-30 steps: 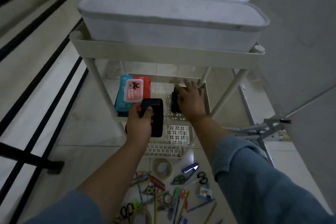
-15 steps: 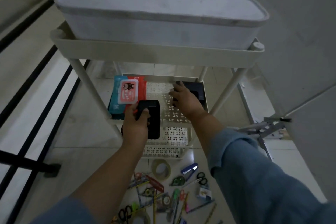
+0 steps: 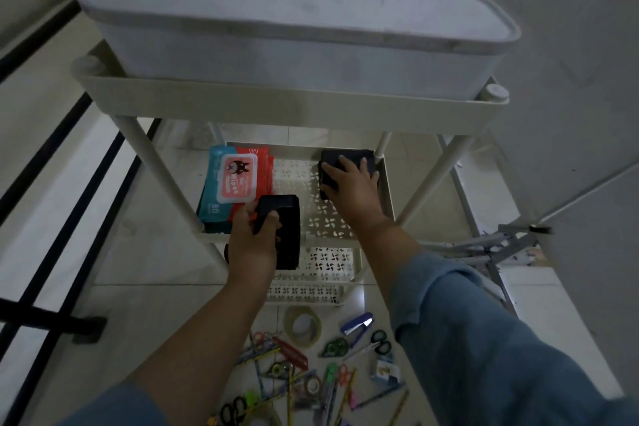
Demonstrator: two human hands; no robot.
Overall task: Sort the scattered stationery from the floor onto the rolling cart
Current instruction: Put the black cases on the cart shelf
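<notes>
A home hallway or landing, by the look of it: pale tiled floor [image 3: 155,315]; black metal railing [image 3: 45,318] along the left; plain wall [image 3: 570,45] on the right; white plastic rolling cart [image 3: 276,107] carrying 2 lidded storage boxes [image 3: 294,21] and a pack of wipes [image 3: 238,180].

A floor of pale, glossy square tiles [image 3: 138,304] is seen under dim, greyish light. Black metal railing bars [image 3: 45,318] are set along the left side, with a foot resting on the tiles. A plain grey wall [image 3: 570,28] is seen at the right, and a folded grey metal frame [image 3: 511,245] is laid near its base.
</notes>
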